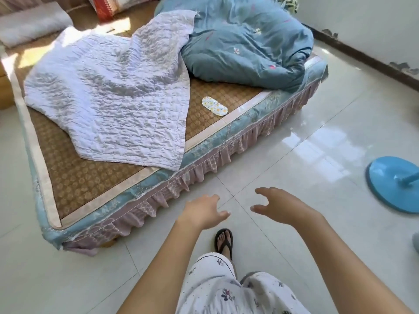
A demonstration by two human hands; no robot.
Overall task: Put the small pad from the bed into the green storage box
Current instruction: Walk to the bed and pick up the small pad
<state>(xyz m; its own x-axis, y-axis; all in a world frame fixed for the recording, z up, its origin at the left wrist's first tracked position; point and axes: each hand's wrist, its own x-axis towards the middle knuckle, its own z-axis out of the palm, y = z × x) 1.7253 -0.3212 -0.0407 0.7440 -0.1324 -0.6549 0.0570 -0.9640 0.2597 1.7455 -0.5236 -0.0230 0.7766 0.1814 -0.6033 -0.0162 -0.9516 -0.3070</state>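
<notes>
Both hands [204, 213] [284, 206] empty, fingers spread; step closer, reach right hand to pad [215, 106] near bed [204, 145] edge, pinch flat.

A: How many covers are on the bed [204, 146]?
B: Two: one white quilt [108, 96], one blue duvet [244, 46].
A: And pads?
B: One small pad [214, 106]. Also two empty hands: left hand [203, 210], right hand [284, 207].

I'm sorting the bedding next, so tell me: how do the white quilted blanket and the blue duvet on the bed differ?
The white quilted blanket is spread thin and mostly flat; the blue duvet is bunched into a thick heap. The blanket is plain with a puckered quilted texture; the duvet is smooth with small scattered motifs. The blanket's corner hangs over the bed's near edge; the duvet sits at the far end. Both lie on the woven mat.
</notes>
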